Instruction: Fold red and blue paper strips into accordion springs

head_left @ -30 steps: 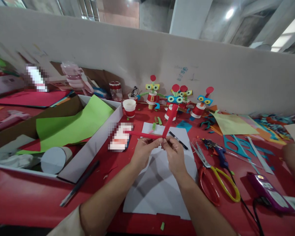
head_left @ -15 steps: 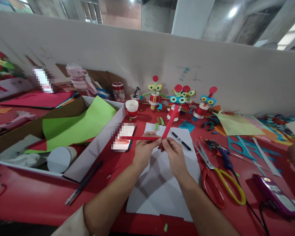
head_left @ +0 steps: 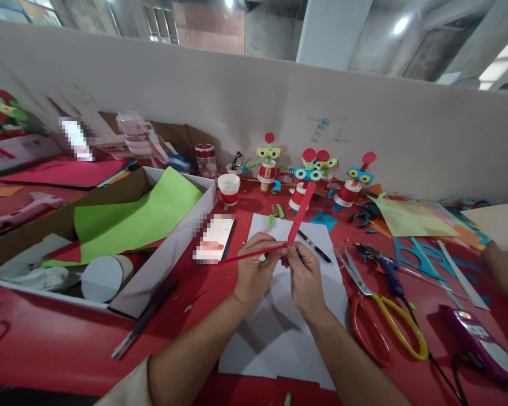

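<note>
No words or numbers can be read: the blue handwriting [head_left: 320, 129] on the pale partition [head_left: 173, 90] is too blurred, the gold patch [head_left: 269, 173] on a red cup figure [head_left: 263, 167] too small, and the phone [head_left: 215, 239] screen pixelated.

Strips [head_left: 300, 215] sit above the sheet [head_left: 279, 344]; on the tabletop [head_left: 59, 349], box [head_left: 175, 245] left, scissors [head_left: 366, 291] right, figures [head_left: 267, 171] far behind.

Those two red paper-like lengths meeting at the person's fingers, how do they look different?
The left-pointing length runs sideways across the left hand; the upper length slants up and away, overlapping the blue-faced figure in the view. The left-pointing length shows as a thin line, while the upper length shows a broader, flat face. Both are red and meet where the left hand and right hand pinch.
</note>
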`<state>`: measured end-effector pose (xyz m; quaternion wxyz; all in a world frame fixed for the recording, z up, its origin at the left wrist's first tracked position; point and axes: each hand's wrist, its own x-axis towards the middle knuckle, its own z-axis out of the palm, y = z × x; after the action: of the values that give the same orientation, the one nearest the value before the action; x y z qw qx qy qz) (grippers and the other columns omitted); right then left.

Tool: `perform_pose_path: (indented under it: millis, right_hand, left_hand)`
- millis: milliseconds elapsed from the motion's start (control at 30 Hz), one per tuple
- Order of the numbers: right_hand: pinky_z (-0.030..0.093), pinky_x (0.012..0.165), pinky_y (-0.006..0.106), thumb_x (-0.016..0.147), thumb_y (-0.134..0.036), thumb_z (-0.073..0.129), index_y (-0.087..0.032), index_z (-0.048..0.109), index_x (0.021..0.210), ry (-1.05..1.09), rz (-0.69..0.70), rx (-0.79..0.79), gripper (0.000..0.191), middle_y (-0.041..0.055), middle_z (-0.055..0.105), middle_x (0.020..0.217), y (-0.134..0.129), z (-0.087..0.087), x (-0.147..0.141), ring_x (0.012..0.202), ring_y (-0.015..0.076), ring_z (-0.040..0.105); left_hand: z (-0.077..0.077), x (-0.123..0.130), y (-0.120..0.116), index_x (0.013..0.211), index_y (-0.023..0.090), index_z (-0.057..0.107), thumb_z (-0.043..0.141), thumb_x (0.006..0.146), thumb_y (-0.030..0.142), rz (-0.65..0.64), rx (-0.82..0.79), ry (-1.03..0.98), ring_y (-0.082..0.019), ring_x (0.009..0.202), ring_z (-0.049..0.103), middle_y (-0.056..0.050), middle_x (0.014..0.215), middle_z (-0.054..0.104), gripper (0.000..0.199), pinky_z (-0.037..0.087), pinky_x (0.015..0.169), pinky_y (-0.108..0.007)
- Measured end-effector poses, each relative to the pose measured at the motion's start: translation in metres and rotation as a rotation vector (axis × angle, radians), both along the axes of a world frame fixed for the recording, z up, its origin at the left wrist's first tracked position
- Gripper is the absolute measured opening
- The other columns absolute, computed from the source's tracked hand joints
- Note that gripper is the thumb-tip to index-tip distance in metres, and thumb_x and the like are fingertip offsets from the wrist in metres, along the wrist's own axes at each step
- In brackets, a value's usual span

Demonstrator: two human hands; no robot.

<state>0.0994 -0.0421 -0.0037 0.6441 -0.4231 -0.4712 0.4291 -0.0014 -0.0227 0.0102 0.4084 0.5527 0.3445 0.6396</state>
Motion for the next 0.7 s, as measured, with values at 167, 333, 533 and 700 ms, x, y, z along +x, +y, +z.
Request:
perform_pose_path:
  millis: [167,333,533,700]
  right_hand:
    - [0.042,0.064,0.026,0.087,-0.034,0.057,-0.024,0.058,0.095,0.085,-0.037,0.009,0.012,-0.002,0.057,0.075,-0.001,0.003,-0.004,0.067,0.0129,0.051]
    - [0.043,0.063,0.026,0.088,-0.032,0.056,-0.022,0.062,0.094,-0.007,-0.053,0.029,0.013,-0.0011,0.058,0.074,0.0,0.003,0.0,0.066,0.0123,0.051]
    - [0.042,0.057,0.025,0.086,-0.029,0.059,-0.02,0.065,0.088,-0.052,-0.123,0.063,0.011,-0.0012,0.06,0.071,0.001,0.005,0.001,0.061,0.0111,0.05]
    - [0.042,0.056,0.025,0.084,-0.03,0.06,-0.019,0.062,0.078,-0.097,-0.213,0.019,0.012,-0.0026,0.058,0.063,-0.001,0.007,0.0,0.058,0.0114,0.05]
  left_hand:
    - [-0.005,0.005,0.001,0.068,0.022,0.072,0.073,0.07,0.025,-0.091,-0.193,-0.181,-0.014,0.07,0.055,-0.001,0.082,0.057,0.004,0.047,0.062,-0.027]
    - [-0.014,0.011,0.003,0.066,0.019,0.066,0.072,0.071,0.025,-0.14,-0.222,-0.222,-0.01,0.061,0.053,0.001,0.078,0.053,0.009,0.046,0.057,-0.026]
    - [-0.015,0.009,0.002,0.075,0.019,0.07,0.066,0.077,0.023,-0.013,-0.086,-0.001,-0.013,0.072,0.058,-0.002,0.08,0.058,0.006,0.049,0.064,-0.026]
    - [-0.006,0.005,-0.002,0.081,0.02,0.071,0.055,0.084,0.024,0.019,0.078,0.212,-0.013,0.067,0.058,-0.002,0.076,0.06,0.017,0.049,0.066,-0.027]
